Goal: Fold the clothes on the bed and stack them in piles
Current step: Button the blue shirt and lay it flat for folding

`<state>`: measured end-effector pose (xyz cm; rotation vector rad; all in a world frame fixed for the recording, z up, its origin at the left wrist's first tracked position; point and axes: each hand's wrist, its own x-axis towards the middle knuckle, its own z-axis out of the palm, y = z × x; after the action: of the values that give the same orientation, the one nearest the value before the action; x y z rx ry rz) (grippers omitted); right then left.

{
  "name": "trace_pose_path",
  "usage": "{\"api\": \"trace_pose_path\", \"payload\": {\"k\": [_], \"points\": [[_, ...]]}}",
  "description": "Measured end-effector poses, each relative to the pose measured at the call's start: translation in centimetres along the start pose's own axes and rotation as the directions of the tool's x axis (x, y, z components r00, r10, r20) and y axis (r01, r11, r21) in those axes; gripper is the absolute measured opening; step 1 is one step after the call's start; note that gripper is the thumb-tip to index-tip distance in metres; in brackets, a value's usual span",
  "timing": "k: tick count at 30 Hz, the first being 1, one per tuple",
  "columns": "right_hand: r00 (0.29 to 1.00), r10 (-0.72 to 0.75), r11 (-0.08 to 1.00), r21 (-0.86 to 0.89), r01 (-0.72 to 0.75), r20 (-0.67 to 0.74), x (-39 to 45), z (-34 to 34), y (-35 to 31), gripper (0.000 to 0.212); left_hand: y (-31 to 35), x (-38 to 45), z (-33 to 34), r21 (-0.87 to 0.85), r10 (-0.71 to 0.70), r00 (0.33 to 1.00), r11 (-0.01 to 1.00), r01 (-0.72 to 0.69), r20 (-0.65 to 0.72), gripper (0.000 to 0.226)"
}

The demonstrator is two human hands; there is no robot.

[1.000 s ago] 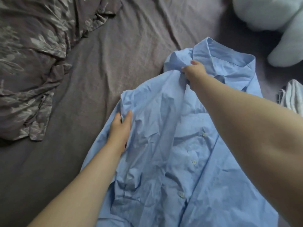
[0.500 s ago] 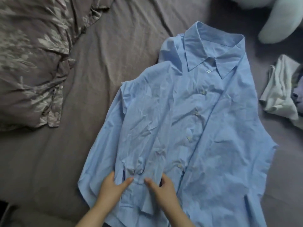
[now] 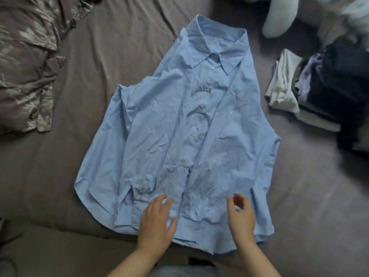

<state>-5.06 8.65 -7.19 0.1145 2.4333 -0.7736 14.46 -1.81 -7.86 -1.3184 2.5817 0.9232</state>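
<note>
Spread with a grey-brown sheet, bed (image 3: 123,56); bunched at its far left, a leaf-patterned duvet (image 3: 26,62). Laid front-up across the middle, collar away and sleeves tucked under, a wrinkled blue shirt (image 3: 179,126), with a heap of white, lilac and dark clothes (image 3: 311,88) well apart to its right and a pale plush toy (image 3: 279,19) beyond. At the near hem, left hand (image 3: 157,222) flat on the fabric with straight fingers, grip released; right hand (image 3: 240,214) just above the cloth, fingers loosely bent, grasping nothing.

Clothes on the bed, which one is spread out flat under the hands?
The light blue shirt, collar away from the person; the white garment and the dark clothes lie bunched at the right.
</note>
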Motion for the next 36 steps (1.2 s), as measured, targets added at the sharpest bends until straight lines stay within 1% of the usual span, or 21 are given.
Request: {"api": "trace_pose_path", "payload": {"k": [2, 4, 6, 7, 8, 10, 13, 15, 16, 18, 20, 22, 24, 25, 26, 27, 29, 32, 34, 35, 36], "points": [[0.992, 0.015, 0.997, -0.067, -0.023, -0.127, 3.0, -3.0, 1.0, 0.05, 3.6, 0.1, 2.4, 0.036, 0.187, 0.971, 0.98, -0.194, 0.15, 0.055], [0.988, 0.061, 0.99, -0.116, -0.078, -0.139, 5.8, -5.1, 1.9, 0.072, 7.0, 0.7, 4.6, 0.094, 0.233, 0.927, 0.958, -0.271, 0.294, 0.082], [0.989, 0.101, 0.983, -0.139, -0.116, -0.111, 8.2, -6.3, 2.4, 0.085, 9.3, 1.4, 6.4, 0.147, 0.158, 0.883, 0.958, -0.246, 0.442, 0.114], [0.99, 0.118, 0.984, -0.125, -0.127, -0.072, 9.3, -6.5, 2.5, 0.088, 9.8, 1.7, 7.1, 0.181, 0.119, 0.865, 0.955, -0.234, 0.488, 0.122], [0.989, 0.144, 0.985, -0.09, -0.145, -0.016, 10.2, -6.5, 2.5, 0.088, 10.3, 2.0, 7.7, 0.21, 0.081, 0.85, 0.953, -0.22, 0.521, 0.122], [0.977, 0.199, 0.98, -0.047, -0.196, 0.073, 11.5, -6.2, 2.3, 0.083, 10.8, 1.7, 8.5, 0.254, -0.019, 0.781, 0.95, -0.179, 0.624, 0.115], [0.977, 0.197, 0.98, -0.039, -0.195, 0.076, 12.8, -6.4, 1.8, 0.058, 11.9, 0.8, 9.3, 0.287, -0.011, 0.765, 0.931, -0.227, 0.644, 0.11], [0.991, 0.112, 0.994, 0.008, -0.113, 0.074, 14.1, -7.1, 0.1, 0.04, 13.1, 0.5, 9.5, 0.268, 0.017, 0.799, 0.937, -0.222, 0.601, 0.111], [0.995, 0.062, 0.997, 0.036, -0.065, 0.081, 15.1, -7.6, -1.0, 0.041, 13.8, 0.6, 9.6, 0.266, 0.057, 0.843, 0.935, -0.233, 0.535, 0.114], [0.996, -0.006, 0.997, 0.079, -0.001, 0.087, 17.2, -8.6, -4.0, 0.065, 15.5, 1.1, 10.7, 0.181, 0.104, 0.888, 0.962, -0.204, 0.447, 0.115], [0.996, 0.004, 0.991, 0.136, -0.015, 0.084, 19.5, -8.9, -6.7, 0.079, 18.2, 2.4, 11.4, 0.13, 0.055, 0.919, 0.985, -0.114, 0.389, 0.118], [0.996, 0.015, 0.992, 0.12, -0.027, 0.092, 21.3, -8.6, -8.5, 0.075, 21.3, 3.8, 11.6, 0.019, -0.045, 0.905, 0.999, 0.041, 0.423, 0.122], [0.995, 0.005, 0.997, 0.071, -0.012, 0.098, 22.6, -8.0, -9.1, 0.05, 23.8, 5.2, 12.1, 0.02, -0.231, 0.837, 0.967, 0.255, 0.496, 0.115], [0.996, 0.004, 0.998, 0.065, -0.01, 0.093, 22.9, -7.7, -9.3, 0.037, 24.4, 5.6, 12.6, 0.056, -0.298, 0.801, 0.947, 0.316, 0.519, 0.11], [0.996, 0.003, 0.998, 0.069, -0.009, 0.092, 23.2, -7.4, -9.4, 0.033, 24.4, 5.7, 13.2, 0.099, -0.33, 0.792, 0.94, 0.328, 0.513, 0.103], [0.995, 0.004, 0.997, 0.076, -0.011, 0.096, 23.5, -7.1, -9.5, 0.032, 24.0, 6.0, 13.2, 0.115, -0.347, 0.818, 0.936, 0.333, 0.459, 0.095], [0.996, 0.004, 0.996, 0.091, -0.013, 0.094, 23.8, -6.7, -9.7, 0.031, 22.3, 6.6, 12.5, 0.049, -0.372, 0.846, 0.922, 0.383, 0.381, 0.075], [0.993, -0.097, 0.993, 0.079, 0.091, 0.074, 22.8, -6.2, -11.0, 0.02, 18.6, 6.9, 11.0, -0.107, -0.365, 0.837, 0.891, 0.441, 0.408, 0.011], [0.978, -0.202, 0.976, 0.098, 0.196, 0.047, 21.2, -5.7, -13.0, 0.009, 16.5, 6.4, 9.9, -0.306, -0.32, 0.849, 0.831, 0.465, 0.421, 0.014], [0.968, -0.246, 0.964, 0.116, 0.24, 0.045, 20.1, -5.3, -14.4, 0.003, 15.4, 5.9, 9.2, -0.405, -0.34, 0.86, 0.774, 0.486, 0.381, 0.017], [0.956, -0.289, 0.951, 0.135, 0.28, 0.051, 18.7, -4.7, -15.9, 0.006, 14.4, 5.3, 8.0, -0.498, -0.37, 0.861, 0.705, 0.505, 0.35, 0.019]]}}
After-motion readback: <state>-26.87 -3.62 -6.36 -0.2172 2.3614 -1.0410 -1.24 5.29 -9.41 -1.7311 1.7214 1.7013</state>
